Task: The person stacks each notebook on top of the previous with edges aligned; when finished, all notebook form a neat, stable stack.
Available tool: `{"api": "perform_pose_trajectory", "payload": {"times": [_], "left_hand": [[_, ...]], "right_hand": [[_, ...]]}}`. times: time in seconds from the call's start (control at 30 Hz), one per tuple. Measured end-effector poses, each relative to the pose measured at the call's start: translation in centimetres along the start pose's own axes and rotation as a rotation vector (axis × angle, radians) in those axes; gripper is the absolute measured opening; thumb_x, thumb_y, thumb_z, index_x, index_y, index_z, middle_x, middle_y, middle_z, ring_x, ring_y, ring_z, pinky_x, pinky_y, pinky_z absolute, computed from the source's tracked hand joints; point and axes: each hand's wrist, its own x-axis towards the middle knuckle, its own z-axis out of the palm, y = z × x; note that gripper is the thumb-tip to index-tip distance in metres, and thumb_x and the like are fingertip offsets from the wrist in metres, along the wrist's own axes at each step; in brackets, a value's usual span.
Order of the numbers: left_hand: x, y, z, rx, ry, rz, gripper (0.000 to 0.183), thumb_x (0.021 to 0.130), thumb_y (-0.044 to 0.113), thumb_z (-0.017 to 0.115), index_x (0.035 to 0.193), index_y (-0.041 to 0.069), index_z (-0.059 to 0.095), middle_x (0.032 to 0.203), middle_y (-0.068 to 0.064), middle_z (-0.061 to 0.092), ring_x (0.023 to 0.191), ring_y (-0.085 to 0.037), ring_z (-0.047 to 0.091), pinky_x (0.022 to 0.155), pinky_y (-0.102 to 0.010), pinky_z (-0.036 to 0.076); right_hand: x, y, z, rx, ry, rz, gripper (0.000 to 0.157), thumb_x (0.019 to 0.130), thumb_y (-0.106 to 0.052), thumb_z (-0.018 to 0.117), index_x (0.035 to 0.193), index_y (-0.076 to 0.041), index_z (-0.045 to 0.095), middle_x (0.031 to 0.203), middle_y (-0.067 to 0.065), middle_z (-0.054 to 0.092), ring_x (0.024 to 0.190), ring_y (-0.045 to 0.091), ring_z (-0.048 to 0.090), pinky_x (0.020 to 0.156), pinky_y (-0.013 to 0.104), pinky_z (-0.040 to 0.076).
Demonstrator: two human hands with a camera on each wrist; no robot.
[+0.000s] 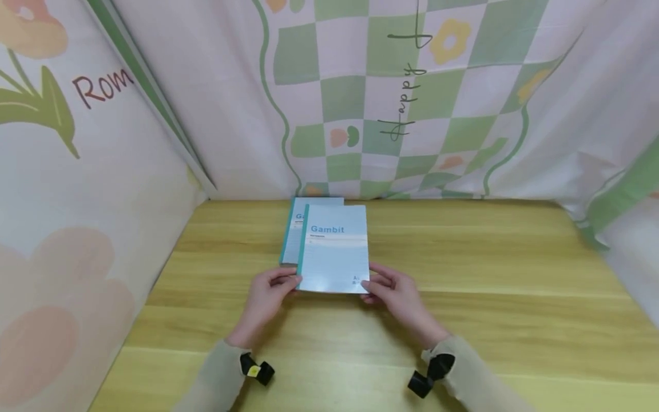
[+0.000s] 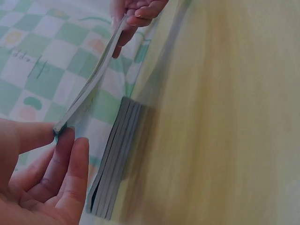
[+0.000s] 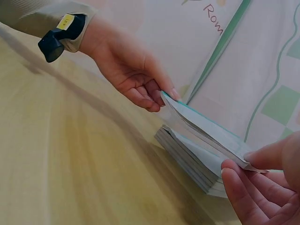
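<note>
A pale blue notebook (image 1: pixel 334 257) with a teal spine and "Gambit" on its cover is held up between both hands. My left hand (image 1: pixel 270 292) pinches its lower left corner at the spine, thumb on top and fingers beneath. At the lower right corner, my right hand (image 1: pixel 393 292) pinches it the same way. Behind and slightly left lies a stack of similar notebooks (image 2: pixel 115 159) on the table, partly hidden by the held one in the head view. Both wrist views show a gap between the held notebook (image 3: pixel 206 126) and the stack.
The wooden table (image 1: pixel 489 309) runs back to a hanging cloth (image 1: pixel 342 97) with green checks and flowers. Another printed cloth (image 1: pixel 103 189) borders the left side. Black cameras (image 1: pixel 265 373) are strapped to both wrists over beige sleeves.
</note>
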Motion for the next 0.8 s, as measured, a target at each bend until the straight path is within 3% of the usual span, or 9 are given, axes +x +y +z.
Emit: {"api": "perform_pose_trajectory", "payload": {"times": [0.27, 0.5, 0.8], "left_hand": [[1.9, 0.9, -1.9, 0.213, 0.067, 0.044, 0.023, 0.095, 0.014, 0.074, 0.115, 0.002, 0.075, 0.105, -0.009, 0.074, 0.095, -0.023, 0.067, 0.080, -0.030, 0.058], [3.9, 0.4, -2.4, 0.233, 0.074, 0.070, 0.024, 0.096, 0.013, 0.073, 0.117, 0.001, 0.074, 0.110, -0.013, 0.073, 0.100, -0.026, 0.066, 0.083, -0.032, 0.056], [5.3, -0.5, -2.3, 0.277, 0.138, 0.023, 0.025, 0.094, 0.012, 0.073, 0.117, 0.001, 0.074, 0.117, -0.016, 0.071, 0.108, -0.030, 0.062, 0.094, -0.044, 0.052]], "right_hand": [[3.1, -0.4, 1.4, 0.000, 0.002, -0.024, 0.056, 0.097, -0.006, 0.069, 0.147, 0.008, 0.045, 0.114, 0.022, 0.069, 0.084, 0.025, 0.072, 0.078, 0.036, 0.062], [5.2, -0.4, 2.3, -0.020, 0.030, -0.044, 0.054, 0.096, -0.005, 0.070, 0.145, 0.005, 0.050, 0.113, 0.023, 0.070, 0.082, 0.026, 0.072, 0.075, 0.034, 0.062], [7.1, 0.1, 3.4, -0.081, 0.099, -0.045, 0.051, 0.094, -0.003, 0.072, 0.142, 0.003, 0.056, 0.106, 0.020, 0.072, 0.078, 0.019, 0.069, 0.070, 0.028, 0.059]]}}
